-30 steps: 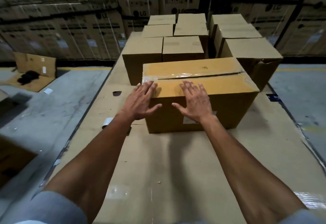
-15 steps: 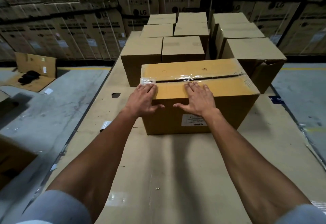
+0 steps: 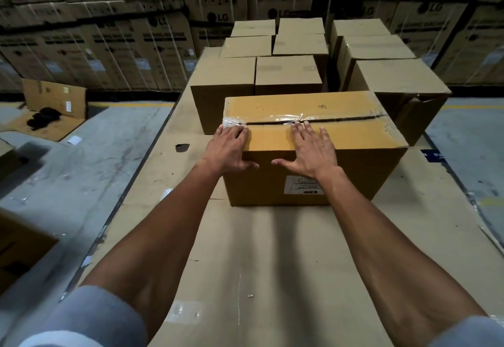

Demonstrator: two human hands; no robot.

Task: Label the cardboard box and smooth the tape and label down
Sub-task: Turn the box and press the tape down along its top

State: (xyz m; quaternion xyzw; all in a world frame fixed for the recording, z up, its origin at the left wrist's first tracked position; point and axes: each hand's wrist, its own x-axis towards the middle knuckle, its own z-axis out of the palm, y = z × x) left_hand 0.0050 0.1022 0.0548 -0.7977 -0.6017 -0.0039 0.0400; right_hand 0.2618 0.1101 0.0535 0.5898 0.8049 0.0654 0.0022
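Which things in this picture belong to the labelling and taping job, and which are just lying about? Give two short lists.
In the job:
cardboard box
clear tape along its top seam
white label on its front
left hand, right hand, both flat on the box

Lying about:
plain boxes behind
flattened carton on the floor
dark bundle on it

The bare stretch of the long cardboard-covered tabletop [image 3: 272,259] nearest the camera lies open. The taped brown cardboard box [image 3: 354,172] blocks the middle. Strips of bare tabletop run past it on either side, the left one wider. Directly behind it, rows of plain closed cardboard cartons [image 3: 289,73] stand close together, filling the far end.
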